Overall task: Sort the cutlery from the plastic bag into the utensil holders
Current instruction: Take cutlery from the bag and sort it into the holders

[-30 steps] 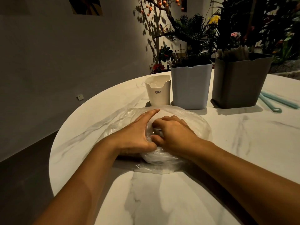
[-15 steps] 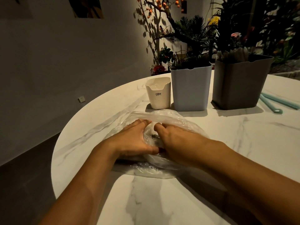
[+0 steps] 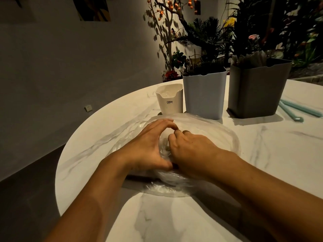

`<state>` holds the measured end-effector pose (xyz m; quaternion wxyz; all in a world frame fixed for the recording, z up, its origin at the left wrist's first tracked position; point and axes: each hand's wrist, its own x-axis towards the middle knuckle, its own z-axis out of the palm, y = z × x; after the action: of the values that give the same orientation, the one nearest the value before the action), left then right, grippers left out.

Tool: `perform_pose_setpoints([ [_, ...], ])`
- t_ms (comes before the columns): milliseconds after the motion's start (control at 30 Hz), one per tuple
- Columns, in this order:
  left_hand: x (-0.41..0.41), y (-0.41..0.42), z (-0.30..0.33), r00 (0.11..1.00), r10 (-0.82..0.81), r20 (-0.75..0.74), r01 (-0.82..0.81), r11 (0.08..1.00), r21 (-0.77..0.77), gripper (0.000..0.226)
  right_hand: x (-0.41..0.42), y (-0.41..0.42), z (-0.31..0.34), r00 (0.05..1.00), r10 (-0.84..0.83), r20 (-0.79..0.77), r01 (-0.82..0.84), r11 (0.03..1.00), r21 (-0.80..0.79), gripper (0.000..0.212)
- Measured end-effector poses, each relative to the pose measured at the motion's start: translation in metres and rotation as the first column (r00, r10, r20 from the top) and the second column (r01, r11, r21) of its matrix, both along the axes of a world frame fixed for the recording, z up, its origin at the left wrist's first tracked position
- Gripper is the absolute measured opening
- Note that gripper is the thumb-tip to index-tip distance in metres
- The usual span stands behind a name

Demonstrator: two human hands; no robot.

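Round marble table [image 3: 262,154] under everything, bearing the work at its near-centre. Beyond the grip, farthest right: dark grey holder [image 3: 257,91], pale utensil ends showing above its rim. Beyond the grip, straight ahead: pale blue holder [image 3: 203,95], dark contents at the rim, type not readable. Beyond the grip, slightly left: small white holder [image 3: 169,100], marked CRBW, just beside the blue one and close behind the bag's far edge. Directly beneath both hands: clear plastic bag [image 3: 206,130], flattened and crumpled, spread wider left-to-right than front-to-back. Cutlery inside not distinguishable through the film, so its long axis cannot be told. Left hand [image 3: 148,147] on the bag's left half, fingers arched over the film, fingertips meeting those of the other hand above a bunched fold. Right hand [image 3: 190,151] on the right half, fingers curled, pinching bunched plastic at the centre. Whether the left fingers actually hold film or only press it cannot be told. Judged step: opening the bag at the gathered point between the two hands. Holders all lie forward of the grip, well within reach; right hand nearer to the blue and grey pair, left hand nearer to the white one.
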<state>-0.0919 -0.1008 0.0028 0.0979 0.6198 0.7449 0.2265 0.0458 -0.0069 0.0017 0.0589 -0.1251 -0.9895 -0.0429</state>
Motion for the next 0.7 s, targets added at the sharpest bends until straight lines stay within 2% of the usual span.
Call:
perform_pose_setpoints([
  [167, -0.001, -0.001, -0.002, 1.000, -0.004, 0.001, 0.004, 1.000, -0.028, 0.091, 0.001, 0.009, -0.002, 1.000, -0.002, -0.025, 0.004, 0.998, 0.061, 0.048],
  [300, -0.003, 0.003, -0.004, 0.999, -0.039, -0.001, 0.039, 0.995, 0.095, 0.093, 0.004, 0.011, -0.002, 0.999, -0.038, 0.002, 0.038, 0.997, 0.070, 0.051],
  [433, 0.001, 0.004, -0.001, 1.000, -0.021, 0.023, 0.016, 0.980, 0.197, 0.074, 0.009, 0.007, 0.008, 0.995, -0.094, 0.029, 0.093, 0.996, 0.017, 0.040],
  [500, -0.001, 0.003, -0.002, 0.999, 0.036, -0.010, -0.034, 0.992, 0.123, 0.068, 0.014, 0.006, 0.016, 0.993, -0.101, 0.067, 0.103, 0.994, -0.032, 0.045],
  [600, -0.010, 0.001, -0.006, 0.996, 0.089, 0.013, -0.087, 0.990, -0.111, 0.074, 0.023, 0.007, 0.023, 0.994, -0.097, 0.048, 0.100, 0.994, -0.053, 0.041],
  [700, -0.014, 0.000, -0.005, 0.985, 0.152, 0.076, -0.140, 0.980, -0.142, 0.071, 0.024, 0.018, 0.022, 0.991, -0.114, 0.063, 0.119, 0.990, -0.079, 0.034],
])
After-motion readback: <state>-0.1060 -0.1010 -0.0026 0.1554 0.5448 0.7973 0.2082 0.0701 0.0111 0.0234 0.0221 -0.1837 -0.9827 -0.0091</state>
